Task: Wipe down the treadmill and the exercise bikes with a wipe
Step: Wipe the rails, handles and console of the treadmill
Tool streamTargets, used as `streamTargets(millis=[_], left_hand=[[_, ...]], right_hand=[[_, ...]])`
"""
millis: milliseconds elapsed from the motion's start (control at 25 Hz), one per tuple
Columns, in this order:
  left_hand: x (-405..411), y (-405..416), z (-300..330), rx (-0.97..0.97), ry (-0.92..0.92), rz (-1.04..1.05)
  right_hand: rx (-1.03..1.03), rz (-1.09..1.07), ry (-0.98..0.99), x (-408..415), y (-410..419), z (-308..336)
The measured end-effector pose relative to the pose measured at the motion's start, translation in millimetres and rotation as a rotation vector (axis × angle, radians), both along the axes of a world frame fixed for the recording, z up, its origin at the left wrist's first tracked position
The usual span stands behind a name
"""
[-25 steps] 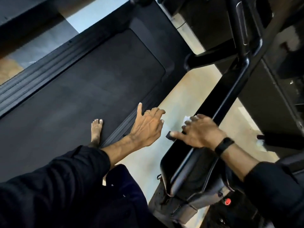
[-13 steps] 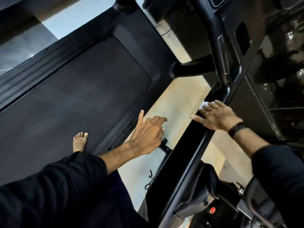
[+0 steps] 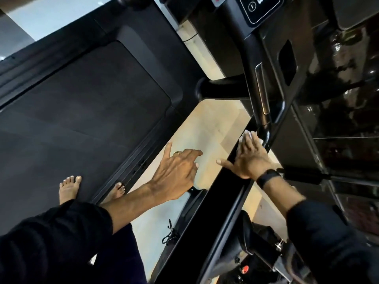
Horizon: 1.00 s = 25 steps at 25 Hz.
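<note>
My right hand point(image 3: 251, 158) lies flat with straight fingers on a white wipe point(image 3: 249, 133), pressing it onto the black side rail point(image 3: 215, 206) of the treadmill, close to where the rail meets the upright handlebar post point(image 3: 260, 93). Only the wipe's edges show past my fingertips. My left hand point(image 3: 176, 171) hovers over the floor gap with fingers loosely spread, holding nothing; a ring sits on one finger. The treadmill's dark belt point(image 3: 82, 119) fills the left of the view, with my bare feet point(image 3: 69, 187) standing on it.
The console panel point(image 3: 260, 7) with buttons is at the top. A short black handle point(image 3: 221, 89) sticks out from the post. Pale floor point(image 3: 205, 132) shows between belt and rail. A red knob point(image 3: 245, 269) and dark machine parts sit at the lower right.
My right hand has slid the wipe up along the side rail toward the handlebar post. The view has tilted upward, showing the console. My left hand stayed hovering.
</note>
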<state>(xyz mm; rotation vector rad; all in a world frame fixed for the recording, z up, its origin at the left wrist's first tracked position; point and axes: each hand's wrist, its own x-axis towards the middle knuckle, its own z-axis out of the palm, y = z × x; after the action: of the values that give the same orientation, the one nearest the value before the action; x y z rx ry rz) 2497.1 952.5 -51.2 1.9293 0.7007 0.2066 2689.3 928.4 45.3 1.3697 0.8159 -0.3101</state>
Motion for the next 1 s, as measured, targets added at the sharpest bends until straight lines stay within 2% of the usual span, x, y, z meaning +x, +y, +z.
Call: streamTargets(millis=[120, 320, 480, 600, 680, 840, 1000], left_hand=[[6.8, 8.1, -5.2, -0.025, -0.002, 0.050], [31.3, 22.9, -3.9, -0.053, 0.007, 0.074], [43.4, 24.9, 2.9, -0.026, -0.012, 0.063], [34.9, 26.2, 0.1, 0.005, 0.002, 0.066], [26.3, 27.8, -3.8, 0.012, 0.017, 0.062], [22.2, 21.4, 5.8, 0.000, 0.031, 0.041], [20.1, 9.3, 28.0, 0.042, -0.030, 0.014]], right_hand=[[-0.030, -0.031, -0.022, 32.0, 23.5, -36.7], [-0.180, 0.006, 0.201, -4.1, -17.3, -28.4], [0.040, -0.041, 0.004, 53.3, 28.8, -40.9], [-0.014, -0.156, -0.086, 76.6, 47.7, -63.1], [-0.056, -0.107, -0.061, 68.5, 42.2, -70.5], [-0.068, 0.023, 0.054, 6.9, -2.7, -36.3], [0.166, -0.111, 0.090, 0.9, -16.6, 24.2]])
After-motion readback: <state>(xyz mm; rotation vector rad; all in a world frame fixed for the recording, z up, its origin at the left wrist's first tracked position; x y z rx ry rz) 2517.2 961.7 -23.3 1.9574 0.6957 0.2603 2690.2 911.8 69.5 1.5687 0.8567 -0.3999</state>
